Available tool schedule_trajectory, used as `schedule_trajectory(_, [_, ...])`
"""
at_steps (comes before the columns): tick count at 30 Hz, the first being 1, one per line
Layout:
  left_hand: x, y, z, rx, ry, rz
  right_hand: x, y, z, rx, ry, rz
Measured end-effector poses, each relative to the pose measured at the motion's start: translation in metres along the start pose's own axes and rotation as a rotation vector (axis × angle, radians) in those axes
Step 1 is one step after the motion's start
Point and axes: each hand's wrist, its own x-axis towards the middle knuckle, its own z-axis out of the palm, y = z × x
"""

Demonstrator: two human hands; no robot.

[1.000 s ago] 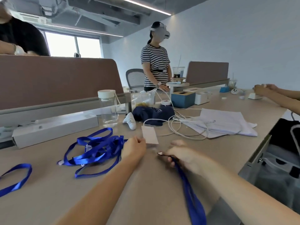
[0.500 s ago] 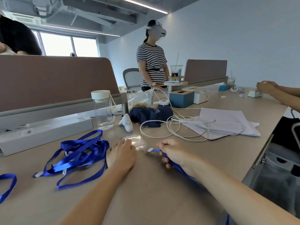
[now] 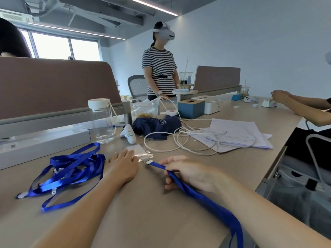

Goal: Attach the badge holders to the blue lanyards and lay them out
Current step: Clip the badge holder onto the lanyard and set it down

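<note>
Beige table (image 3: pixel 143 221). Heap of loose lanyards (image 3: pixel 71 169) lies left of the clear badge holder (image 3: pixel 141 152). A single blue lanyard (image 3: pixel 197 192) has its clip at the holder's near edge. The right hand (image 3: pixel 189 172) pinches its strap just right of the holder. The left hand (image 3: pixel 123 167) presses flat fingers on the holder.

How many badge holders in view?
1: a clear badge holder under the left hand's fingertips, at the clip end of the lanyard the right hand grips. Others may be hidden.
</note>
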Motion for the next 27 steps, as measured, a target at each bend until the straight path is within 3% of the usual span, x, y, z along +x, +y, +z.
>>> schedule_trajectory(9, [0.010, -0.006, 0.005, -0.017, -0.083, -0.027, -0.062, -0.002, -0.034, -0.010, 0.047, 0.079])
schedule_trajectory(11, [0.005, -0.004, 0.001, -0.103, -0.008, -0.036, -0.079, -0.001, -0.039, -0.007, 0.099, 0.077])
schedule_trajectory(15, [-0.039, 0.028, 0.003, -0.188, 0.215, 0.266, -0.103, 0.002, -0.034, -0.117, 0.182, 0.058])
schedule_trajectory(18, [-0.071, 0.061, 0.014, -0.222, 0.067, 0.435, -0.110, 0.002, -0.028, -0.149, 0.211, 0.032])
schedule_trajectory(21, [-0.076, 0.070, 0.016, -0.203, -0.028, 0.389, -0.114, 0.002, -0.025, -0.171, 0.223, 0.030])
schedule_trajectory(27, [-0.081, 0.076, 0.009, -0.083, -0.068, 0.357, -0.143, 0.004, -0.047, -0.327, 0.202, 0.082])
